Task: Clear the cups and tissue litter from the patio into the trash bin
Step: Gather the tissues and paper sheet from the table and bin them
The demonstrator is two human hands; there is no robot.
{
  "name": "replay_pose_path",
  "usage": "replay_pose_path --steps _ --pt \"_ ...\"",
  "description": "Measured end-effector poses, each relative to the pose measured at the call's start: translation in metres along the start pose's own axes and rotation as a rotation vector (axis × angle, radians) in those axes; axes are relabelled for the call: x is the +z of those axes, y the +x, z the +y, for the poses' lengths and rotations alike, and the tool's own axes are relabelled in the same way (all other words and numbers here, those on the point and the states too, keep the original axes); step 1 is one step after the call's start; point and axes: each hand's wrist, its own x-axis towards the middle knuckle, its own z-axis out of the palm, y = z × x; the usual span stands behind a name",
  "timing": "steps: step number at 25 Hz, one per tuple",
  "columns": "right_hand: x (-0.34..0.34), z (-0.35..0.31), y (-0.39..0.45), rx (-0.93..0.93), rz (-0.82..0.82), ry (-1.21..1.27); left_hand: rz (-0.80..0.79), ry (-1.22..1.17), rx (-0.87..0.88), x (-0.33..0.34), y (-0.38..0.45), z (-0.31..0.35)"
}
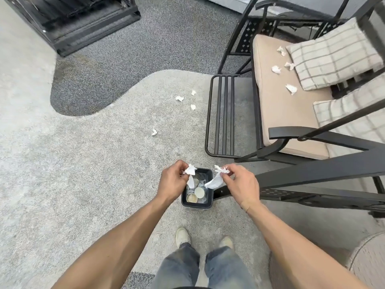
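A small black trash bin stands on the patio floor in front of my feet, with two paper cups and white tissue inside. My left hand pinches a crumpled white tissue over the bin's left rim. My right hand pinches a longer tissue that hangs over the right rim. Several tissue scraps lie on the floor farther ahead. More crumpled tissues sit on the bench cushion at the right.
A black metal swing bench with a tan cushion and plaid pillows fills the right side, its footrest beside the bin. A dark metal structure stands at the upper left. A round woven object sits at the lower right.
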Motion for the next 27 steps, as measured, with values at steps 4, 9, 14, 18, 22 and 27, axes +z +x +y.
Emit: replay_pose_path --steps 4,9,14,18,22,27 --pt "0.024 0.017 0.027 0.037 -0.045 0.024 0.027 0.028 -0.09 0.023 0.022 -0.019" --pt "0.079 0.057 0.061 0.099 -0.121 0.033 0.085 0.014 -0.245 0.072 0.059 -0.059" --pt "0.174 0.105 0.096 0.149 -0.226 0.054 0.103 0.019 -0.421 0.146 0.095 -0.129" --pt "0.266 0.146 0.114 0.16 -0.315 0.015 0.052 0.129 -0.504 0.205 0.124 -0.196" --pt "0.336 0.178 0.118 0.142 -0.412 -0.061 -0.032 0.285 -0.477 0.25 0.144 -0.252" --pt "0.376 0.196 0.122 0.081 -0.548 -0.119 -0.108 0.332 -0.433 0.279 0.155 -0.286"
